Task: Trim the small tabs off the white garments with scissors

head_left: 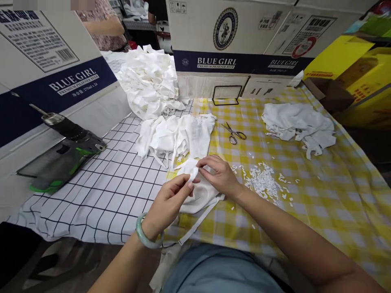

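Note:
A white cloth garment with thin straps (200, 199) lies on the table edge right in front of me. My left hand (169, 199), with a green bangle at the wrist, pinches a white edge of it between thumb and fingers. Close beside it, my right hand (221, 176) pinches the same edge from above, fingertips almost meeting the left ones. One strap (198, 223) hangs toward the front edge. Just beyond lie more white garments (183, 136) with loose straps. To the right of my right hand is a scatter of small white pieces (264, 182).
Scissors (233, 133) lie on the yellow checked cloth (320, 203). A white heap (149, 81) stands at the back, another white pile (299, 124) at right. Cardboard boxes (253, 36) wall the back and left. A drill-like power tool (69, 142) is at left. A person (105, 26) is behind.

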Available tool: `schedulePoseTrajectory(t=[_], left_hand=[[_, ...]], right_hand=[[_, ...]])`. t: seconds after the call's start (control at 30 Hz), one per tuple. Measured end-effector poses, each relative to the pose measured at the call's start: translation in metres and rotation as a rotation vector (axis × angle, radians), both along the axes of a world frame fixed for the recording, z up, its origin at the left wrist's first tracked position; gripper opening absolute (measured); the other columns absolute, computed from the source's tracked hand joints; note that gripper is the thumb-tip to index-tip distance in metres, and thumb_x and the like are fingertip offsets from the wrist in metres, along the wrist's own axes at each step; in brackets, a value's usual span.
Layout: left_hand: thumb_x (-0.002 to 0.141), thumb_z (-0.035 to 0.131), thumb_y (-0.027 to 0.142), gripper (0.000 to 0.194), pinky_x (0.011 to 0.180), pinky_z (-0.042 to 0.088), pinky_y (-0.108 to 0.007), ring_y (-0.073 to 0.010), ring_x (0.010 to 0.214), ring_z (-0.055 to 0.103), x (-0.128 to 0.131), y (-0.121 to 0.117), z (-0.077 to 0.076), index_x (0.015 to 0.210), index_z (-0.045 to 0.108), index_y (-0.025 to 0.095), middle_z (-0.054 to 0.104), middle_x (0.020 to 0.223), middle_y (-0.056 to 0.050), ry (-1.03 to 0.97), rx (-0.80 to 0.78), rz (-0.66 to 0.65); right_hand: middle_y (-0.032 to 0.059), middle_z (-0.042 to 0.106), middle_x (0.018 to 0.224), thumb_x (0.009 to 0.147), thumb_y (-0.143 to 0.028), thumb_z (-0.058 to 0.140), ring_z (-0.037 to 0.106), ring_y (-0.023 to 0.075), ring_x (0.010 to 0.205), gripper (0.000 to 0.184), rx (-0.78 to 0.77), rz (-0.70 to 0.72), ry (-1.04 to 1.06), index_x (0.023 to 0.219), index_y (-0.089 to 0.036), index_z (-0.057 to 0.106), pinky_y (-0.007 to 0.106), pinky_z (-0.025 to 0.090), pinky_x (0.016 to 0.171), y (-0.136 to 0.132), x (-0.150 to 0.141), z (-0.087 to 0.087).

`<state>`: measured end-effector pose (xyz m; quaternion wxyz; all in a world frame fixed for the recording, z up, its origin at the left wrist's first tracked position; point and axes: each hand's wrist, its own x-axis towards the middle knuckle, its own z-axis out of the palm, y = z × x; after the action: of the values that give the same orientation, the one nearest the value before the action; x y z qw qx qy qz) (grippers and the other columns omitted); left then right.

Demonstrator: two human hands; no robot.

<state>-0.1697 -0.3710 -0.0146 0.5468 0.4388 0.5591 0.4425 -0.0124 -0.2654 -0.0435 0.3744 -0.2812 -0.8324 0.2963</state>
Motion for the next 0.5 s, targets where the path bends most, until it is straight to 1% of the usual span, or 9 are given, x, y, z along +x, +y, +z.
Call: schedulePoseTrajectory(t=[0.07, 0.1, 0.13, 0.2, 0.27, 0.33, 0.4, 0.43, 0.5], left_hand=[[0.090, 0.058, 0.043, 0.029, 0.053, 0.034, -0.022, -0.0101, 0.056, 0.040, -0.001, -0.005, 0.000, 0.100, 0.069, 0.018, 0.045, 0.060, 0.004, -0.015, 0.000, 0.008], [0.090, 0.058, 0.043, 0.029, 0.055, 0.036, -0.022, -0.0103, 0.056, 0.041, -0.002, -0.006, 0.000, 0.099, 0.070, 0.018, 0.045, 0.059, 0.003, -0.006, 0.014, 0.023], [0.090, 0.060, 0.043, 0.028, 0.058, 0.039, -0.023, -0.0109, 0.059, 0.045, -0.003, -0.007, -0.001, 0.096, 0.071, 0.018, 0.049, 0.061, 0.002, 0.008, 0.031, 0.047], [0.087, 0.064, 0.041, 0.025, 0.069, 0.046, -0.025, -0.0140, 0.072, 0.056, -0.004, -0.008, -0.004, 0.090, 0.073, 0.018, 0.062, 0.074, -0.002, 0.022, 0.049, 0.099], [0.086, 0.066, 0.040, 0.024, 0.077, 0.049, -0.028, -0.0168, 0.081, 0.061, -0.005, -0.007, -0.006, 0.090, 0.074, 0.018, 0.068, 0.085, -0.005, 0.001, 0.037, 0.123], [0.086, 0.067, 0.039, 0.023, 0.069, 0.050, -0.027, -0.0152, 0.073, 0.060, -0.005, -0.003, -0.005, 0.090, 0.075, 0.018, 0.068, 0.083, -0.005, -0.043, 0.010, 0.106], [0.084, 0.069, 0.038, 0.020, 0.056, 0.045, -0.024, -0.0124, 0.064, 0.056, -0.005, 0.002, 0.003, 0.087, 0.074, 0.018, 0.067, 0.077, -0.004, -0.106, -0.005, 0.108], [0.084, 0.070, 0.036, 0.018, 0.052, 0.043, -0.023, -0.0116, 0.062, 0.054, -0.006, 0.005, 0.009, 0.084, 0.074, 0.018, 0.066, 0.075, -0.004, -0.139, 0.015, 0.142], [0.083, 0.071, 0.031, 0.014, 0.051, 0.042, -0.021, -0.0109, 0.064, 0.054, -0.011, 0.010, 0.026, 0.077, 0.071, 0.018, 0.067, 0.076, -0.004, -0.171, 0.110, 0.264]], right_hand=[[0.0031, 0.069, 0.086, 0.090, -0.014, 0.057, 0.062, 0.0171, 0.085, 0.009, 0.030, 0.009, 0.019, 0.088, -0.021, 0.062, 0.032, 0.049, 0.081, 0.003, 0.003, 0.002], [0.0035, 0.068, 0.086, 0.091, -0.014, 0.056, 0.062, 0.0172, 0.085, 0.009, 0.052, -0.003, 0.025, 0.088, -0.020, 0.062, 0.032, 0.049, 0.082, 0.002, 0.005, 0.004], [0.0039, 0.068, 0.087, 0.091, -0.014, 0.056, 0.062, 0.0175, 0.086, 0.009, 0.065, -0.025, 0.018, 0.089, -0.020, 0.062, 0.032, 0.049, 0.082, -0.002, 0.009, 0.006], [0.0044, 0.066, 0.086, 0.091, -0.015, 0.056, 0.061, 0.0178, 0.084, 0.007, 0.053, -0.064, -0.048, 0.090, -0.020, 0.061, 0.032, 0.049, 0.079, -0.018, 0.021, 0.006], [0.0050, 0.066, 0.084, 0.093, -0.017, 0.055, 0.060, 0.0178, 0.080, 0.007, 0.043, -0.002, -0.174, 0.090, -0.019, 0.061, 0.031, 0.049, 0.074, -0.043, 0.039, 0.000], [0.0074, 0.069, 0.090, 0.094, -0.017, 0.053, 0.061, 0.0191, 0.085, 0.010, 0.094, 0.141, -0.326, 0.095, -0.019, 0.064, 0.033, 0.050, 0.075, -0.066, 0.062, -0.012], [0.0103, 0.070, 0.102, 0.094, -0.016, 0.052, 0.061, 0.0215, 0.095, 0.016, 0.179, 0.237, -0.460, 0.102, -0.019, 0.065, 0.037, 0.051, 0.082, -0.079, 0.089, -0.024], [0.0114, 0.070, 0.107, 0.093, -0.015, 0.052, 0.061, 0.0228, 0.099, 0.018, 0.222, 0.219, -0.506, 0.104, -0.019, 0.065, 0.039, 0.051, 0.085, -0.080, 0.102, -0.028], [0.0135, 0.070, 0.106, 0.093, -0.013, 0.051, 0.061, 0.0252, 0.100, 0.019, 0.283, 0.058, -0.561, 0.104, -0.017, 0.066, 0.044, 0.052, 0.087, -0.075, 0.124, -0.032]])
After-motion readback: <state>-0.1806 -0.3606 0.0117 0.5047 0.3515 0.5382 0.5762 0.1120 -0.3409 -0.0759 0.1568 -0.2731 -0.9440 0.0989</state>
